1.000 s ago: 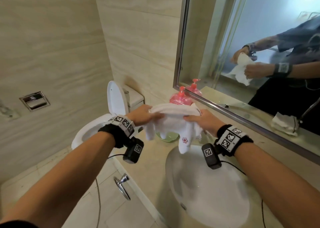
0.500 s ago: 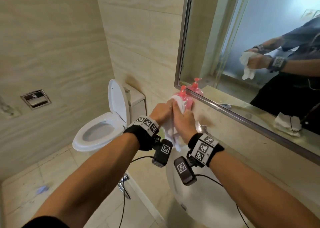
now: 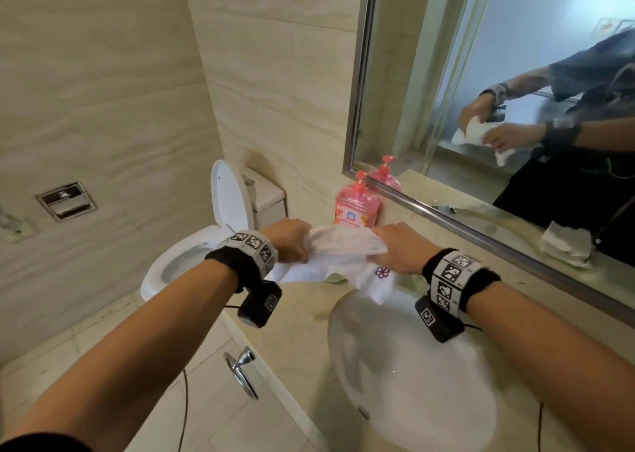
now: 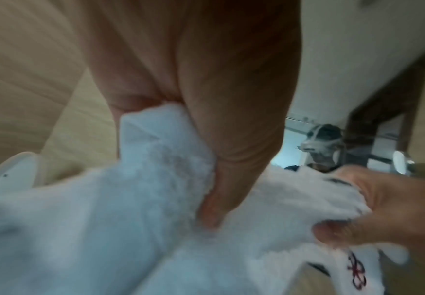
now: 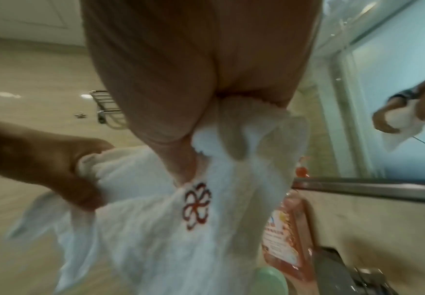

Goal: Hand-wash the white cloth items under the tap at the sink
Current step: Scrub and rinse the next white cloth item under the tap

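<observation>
A white cloth (image 3: 340,255) with a small red flower mark (image 3: 382,273) is stretched between both hands above the far rim of the white sink (image 3: 412,376). My left hand (image 3: 292,243) grips its left end, the fingers curled round bunched fabric (image 4: 156,169). My right hand (image 3: 398,249) grips the right end, and the cloth (image 5: 206,199) hangs below the thumb with the flower mark (image 5: 196,205) showing. One corner droops over the basin. The tap is hidden behind my right hand. A second white cloth (image 3: 563,245) shows only as a reflection in the mirror.
A pink soap pump bottle (image 3: 357,207) stands on the counter just behind the cloth, against the mirror (image 3: 481,73). A green dish (image 3: 335,278) peeks out under the cloth. An open toilet (image 3: 192,255) is to the left, below the counter edge. A towel ring (image 3: 242,371) hangs on the cabinet front.
Half a second ago both hands were pressed together with the cloth bunched between them; now they have pulled apart sideways and the cloth is stretched out again.
</observation>
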